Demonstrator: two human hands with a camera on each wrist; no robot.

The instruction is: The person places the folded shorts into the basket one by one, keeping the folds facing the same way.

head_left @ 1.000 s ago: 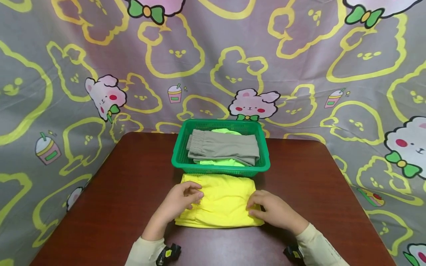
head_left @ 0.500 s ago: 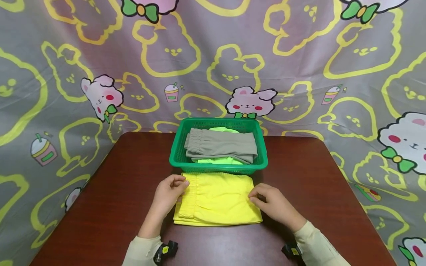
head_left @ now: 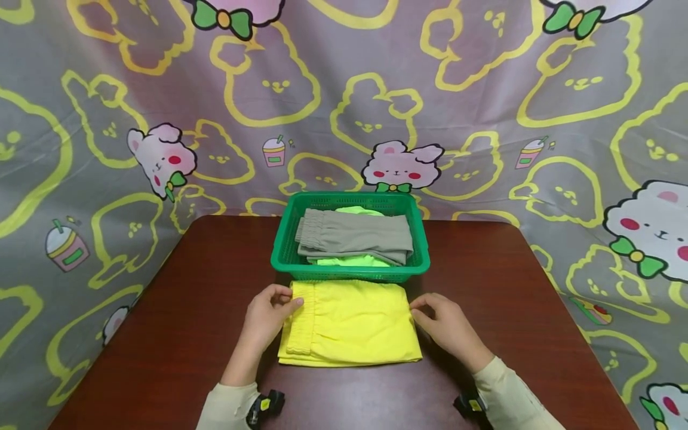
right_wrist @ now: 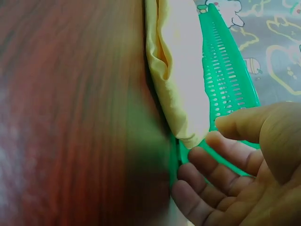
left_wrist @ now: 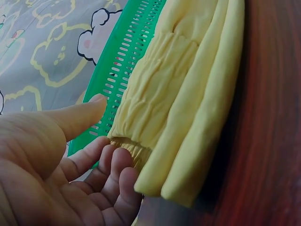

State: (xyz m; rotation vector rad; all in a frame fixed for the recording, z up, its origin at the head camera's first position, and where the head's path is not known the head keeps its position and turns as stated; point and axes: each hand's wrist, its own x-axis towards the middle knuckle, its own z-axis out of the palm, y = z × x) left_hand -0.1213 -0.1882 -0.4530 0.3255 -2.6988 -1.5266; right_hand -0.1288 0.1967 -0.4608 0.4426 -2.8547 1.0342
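Folded yellow shorts [head_left: 355,322] with a gathered elastic waistband [head_left: 302,316] lie on the table in the head view. At the waistband end is my left hand [head_left: 267,316]. Its fingertips touch the edge in the left wrist view, while the thumb [left_wrist: 87,115] stays apart from the fingers. By the opposite end is my right hand [head_left: 446,322], fingers loosely bent. In the right wrist view, its thumb and fingers [right_wrist: 202,160] are spread near the folded end and nothing is gripped; whether they touch the cloth is hard to tell.
A green plastic basket [head_left: 279,254] stands right behind the shorts. Inside it, folded grey pants [head_left: 357,236] lie on bright green cloth [head_left: 355,261]. The reddish-brown table [head_left: 215,269] backs onto a patterned curtain [head_left: 333,65].
My left hand has moved left from over the shorts to the waistband edge, uncovering the waistband. My right hand has shifted slightly off the right end. The shorts lie about where they were.
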